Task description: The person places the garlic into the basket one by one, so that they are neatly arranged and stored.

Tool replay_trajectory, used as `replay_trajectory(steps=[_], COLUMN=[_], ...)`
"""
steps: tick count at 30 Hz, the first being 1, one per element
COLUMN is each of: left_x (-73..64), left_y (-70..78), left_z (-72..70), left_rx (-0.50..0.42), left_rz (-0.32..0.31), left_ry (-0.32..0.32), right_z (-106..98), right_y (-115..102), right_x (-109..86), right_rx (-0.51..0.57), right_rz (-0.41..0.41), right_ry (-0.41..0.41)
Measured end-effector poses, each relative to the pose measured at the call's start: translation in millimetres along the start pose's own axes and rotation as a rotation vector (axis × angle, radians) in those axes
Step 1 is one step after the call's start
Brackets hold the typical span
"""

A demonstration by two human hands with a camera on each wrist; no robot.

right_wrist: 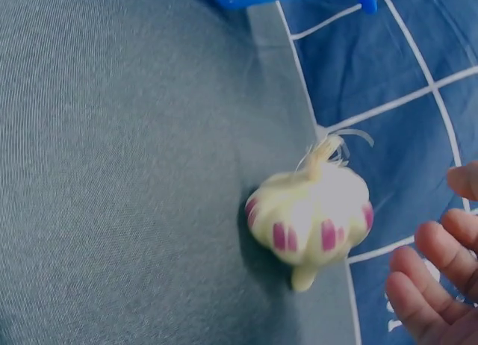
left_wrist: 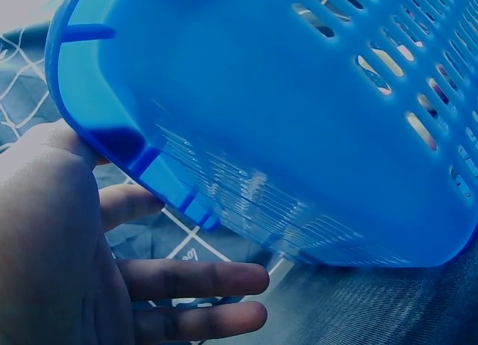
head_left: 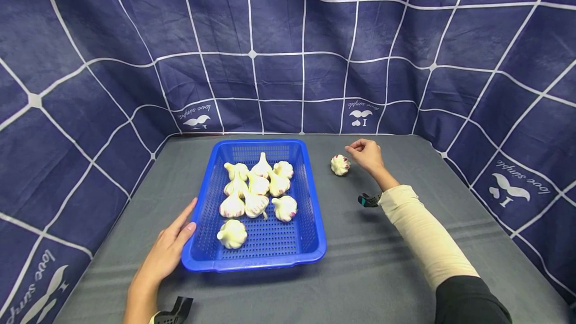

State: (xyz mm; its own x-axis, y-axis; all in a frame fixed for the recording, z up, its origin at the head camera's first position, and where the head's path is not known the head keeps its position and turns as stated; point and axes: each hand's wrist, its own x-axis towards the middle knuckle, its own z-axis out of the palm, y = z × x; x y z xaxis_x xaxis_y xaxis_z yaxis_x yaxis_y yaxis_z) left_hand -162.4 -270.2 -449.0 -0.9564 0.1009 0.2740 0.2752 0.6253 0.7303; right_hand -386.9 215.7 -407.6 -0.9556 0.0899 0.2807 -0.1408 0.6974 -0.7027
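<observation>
A blue plastic basket (head_left: 254, 266) with slotted walls holds several white garlic bulbs (head_left: 256, 184). At its left rim, my left hand (head_left: 164, 251) touches the side with extended fingers. In the left wrist view the fingers (left_wrist: 194, 278) stretch out straight beside the basket wall (left_wrist: 224, 98). One garlic bulb (head_left: 340, 165) with purple marks lies on the grey surface to the right of the basket. My right hand (head_left: 368, 155) hovers just right of that bulb, fingers loosely bent and apart from it. The right wrist view shows the same bulb (right_wrist: 310, 214), its dry roots and stem visible.
A grey cloth-covered table (head_left: 351, 249) lies under everything. Dark blue fabric (head_left: 279, 79) with white grid lines hangs behind and at both sides. Dark straps (head_left: 369, 200) are on both wrists.
</observation>
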Motion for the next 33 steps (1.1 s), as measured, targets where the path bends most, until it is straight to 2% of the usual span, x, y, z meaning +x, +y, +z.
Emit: replay_trajectory(steps=[9, 16, 22, 29, 33], left_x=[-0.6, -1.3, -1.2, -0.7, -1.0], left_y=[0.2, 0.1, -0.6, -0.8, -1.5], left_z=[0.8, 0.5, 0.7, 0.0, -0.3], left_rx=[-0.006, -0.019, -0.012, 0.028, 0.035], left_rz=[0.005, -0.008, -0.003, 0.011, 0.018], left_ry=[0.000, -0.001, 0.009, 0.024, 0.029], right_z=[5, 16, 26, 34, 35], right_y=[17, 27, 29, 29, 27], right_x=[-2.2, -2.7, -3.9, -2.9, -3.1], right_rx=[-0.027, 0.055, 0.084, 0.069, 0.100], right_rz=[0.128, 0.258, 0.359, 0.437, 0.482], right_ry=[0.020, -0.005, -0.087, -0.190, -0.231])
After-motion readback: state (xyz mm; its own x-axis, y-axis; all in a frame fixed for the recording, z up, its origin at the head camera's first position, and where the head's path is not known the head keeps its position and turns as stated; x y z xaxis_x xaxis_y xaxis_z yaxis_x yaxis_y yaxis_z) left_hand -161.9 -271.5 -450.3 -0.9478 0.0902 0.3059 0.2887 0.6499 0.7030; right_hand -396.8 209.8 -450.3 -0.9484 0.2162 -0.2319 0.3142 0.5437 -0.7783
